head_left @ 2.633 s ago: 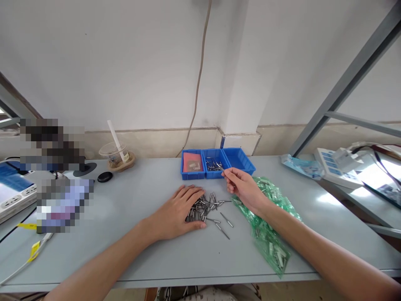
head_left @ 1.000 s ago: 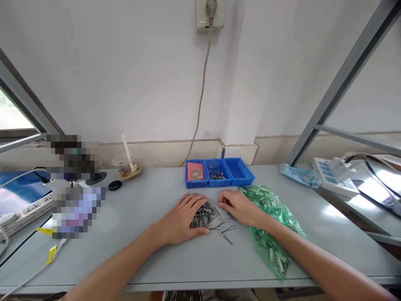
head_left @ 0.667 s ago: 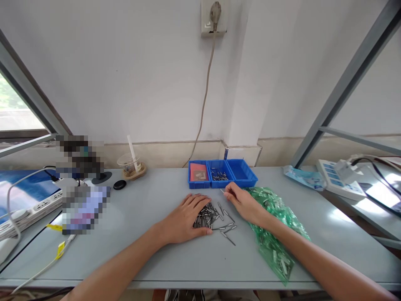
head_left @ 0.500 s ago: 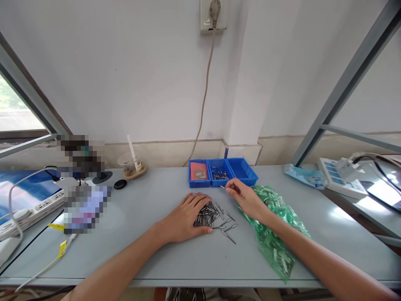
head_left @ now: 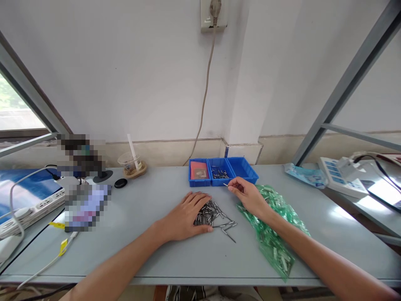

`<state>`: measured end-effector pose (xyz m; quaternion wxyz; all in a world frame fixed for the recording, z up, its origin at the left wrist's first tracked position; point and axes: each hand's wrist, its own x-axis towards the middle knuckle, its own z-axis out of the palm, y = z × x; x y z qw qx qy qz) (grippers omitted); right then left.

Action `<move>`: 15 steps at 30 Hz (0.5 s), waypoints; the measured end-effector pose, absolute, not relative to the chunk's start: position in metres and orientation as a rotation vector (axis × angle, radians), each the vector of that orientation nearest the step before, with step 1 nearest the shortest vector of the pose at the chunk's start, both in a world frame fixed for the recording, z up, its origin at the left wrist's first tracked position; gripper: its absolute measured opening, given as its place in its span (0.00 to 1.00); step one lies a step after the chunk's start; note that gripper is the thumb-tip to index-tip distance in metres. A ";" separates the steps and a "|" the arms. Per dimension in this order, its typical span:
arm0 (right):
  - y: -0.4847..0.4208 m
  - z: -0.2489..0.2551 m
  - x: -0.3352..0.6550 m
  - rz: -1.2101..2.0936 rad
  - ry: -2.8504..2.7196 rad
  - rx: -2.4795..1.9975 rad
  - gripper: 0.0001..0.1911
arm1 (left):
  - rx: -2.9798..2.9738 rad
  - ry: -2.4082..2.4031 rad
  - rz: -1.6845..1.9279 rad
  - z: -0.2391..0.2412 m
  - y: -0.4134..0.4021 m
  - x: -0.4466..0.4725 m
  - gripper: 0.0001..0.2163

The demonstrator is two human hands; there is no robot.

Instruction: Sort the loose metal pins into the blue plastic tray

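My left hand (head_left: 191, 217) lies on the table with its fingers spread, curved round the left side of a pile of thin metal pins (head_left: 208, 214). A few pins rest loose at the pile's right edge. In a pinch, my right hand (head_left: 246, 194) holds one metal pin (head_left: 226, 184) by its end, just in front of the blue bins. The middle blue bin (head_left: 213, 182) contains several similar pins. A red card with a brownish patch (head_left: 199, 170) fills the left blue bin (head_left: 191, 183). The right blue bin (head_left: 242, 167) stands beside them.
A green plastic bag (head_left: 275, 234) of small pieces lies under and beside my right forearm. Power strips (head_left: 341, 179) and a light-blue packet (head_left: 305, 175) sit at right. At left are a cup (head_left: 130, 163), a round black lid (head_left: 120, 183), a white power strip (head_left: 40, 207) and cables.
My right hand has shifted slightly to the right with the pin in its fingers. The left hand stays at the pile.
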<state>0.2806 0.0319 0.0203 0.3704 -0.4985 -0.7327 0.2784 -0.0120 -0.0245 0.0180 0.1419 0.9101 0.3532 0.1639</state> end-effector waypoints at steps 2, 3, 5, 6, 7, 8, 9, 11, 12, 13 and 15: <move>0.032 0.020 0.280 0.706 -1.881 -1.267 0.13 | 2.633 1.013 0.480 0.018 -0.024 -0.012 0.41; 0.031 0.020 0.280 0.703 -1.881 -1.257 0.13 | 2.635 1.009 0.486 0.019 -0.024 -0.012 0.41; 0.031 0.020 0.279 0.701 -1.876 -1.241 0.14 | 2.638 1.004 0.502 0.019 -0.024 -0.012 0.40; 0.030 0.020 0.279 0.707 -1.868 -1.237 0.15 | 2.640 0.999 0.509 0.019 -0.024 -0.012 0.40; 0.030 0.020 0.279 0.720 -1.859 -1.235 0.17 | 2.643 0.992 0.515 0.019 -0.025 -0.012 0.39; 0.030 0.019 0.279 0.736 -1.850 -1.233 0.18 | 2.646 0.986 0.519 0.019 -0.025 -0.012 0.39; 0.030 0.019 0.279 0.756 -1.840 -1.228 0.18 | 2.646 0.980 0.522 0.019 -0.025 -0.012 0.39; 0.030 0.018 0.279 0.796 -1.815 -1.206 0.18 | 2.636 0.967 0.527 0.019 -0.026 -0.012 0.39; 0.030 0.018 0.279 0.816 -1.804 -1.195 0.17 | 2.626 0.962 0.528 0.019 -0.026 -0.012 0.39; 0.030 0.018 0.279 0.836 -1.792 -1.186 0.16 | 2.614 0.959 0.530 0.019 -0.026 -0.012 0.39; 0.030 0.018 0.278 0.876 -1.772 -1.179 0.14 | 2.591 0.957 0.538 0.019 -0.026 -0.012 0.39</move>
